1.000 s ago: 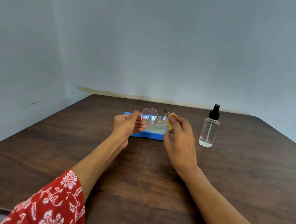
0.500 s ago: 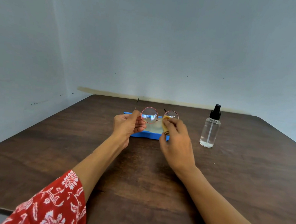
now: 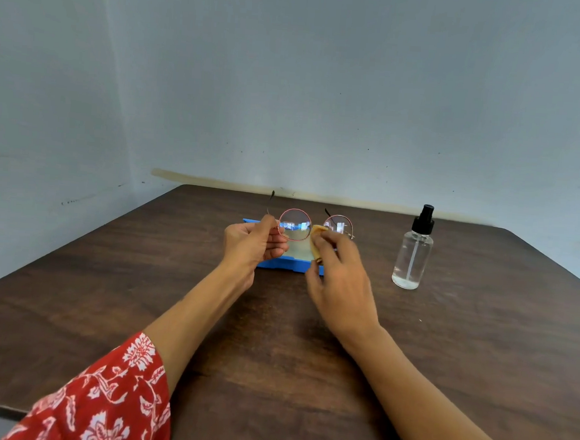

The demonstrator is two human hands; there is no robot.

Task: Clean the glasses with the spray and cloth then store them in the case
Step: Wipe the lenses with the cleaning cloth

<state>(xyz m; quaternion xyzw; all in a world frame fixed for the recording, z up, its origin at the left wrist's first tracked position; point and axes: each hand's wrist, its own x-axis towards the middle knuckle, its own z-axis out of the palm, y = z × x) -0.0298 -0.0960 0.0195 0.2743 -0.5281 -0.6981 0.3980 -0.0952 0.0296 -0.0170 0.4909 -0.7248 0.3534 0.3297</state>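
Round glasses [image 3: 294, 224] with a thin pink metal frame are held up over the table. My left hand [image 3: 252, 243] pinches the frame's left hinge, with the temple arm sticking up behind it. My right hand [image 3: 341, 280] grips a small yellow cloth [image 3: 317, 233] and presses it to the inner edge of the right lens, near the bridge. Behind both hands lies an open blue case [image 3: 283, 264] with a pale lining, partly hidden. A clear spray bottle [image 3: 413, 252] with a black pump top stands to the right, apart from the hands.
Everything sits on a dark brown wooden table [image 3: 461, 352] pushed into a corner of pale blue-grey walls. My left arm wears a red floral sleeve [image 3: 104, 402] at the near edge.
My right hand with the cloth has slid left across the right lens, from its outer part toward the bridge. My left hand and the glasses stayed nearly still.
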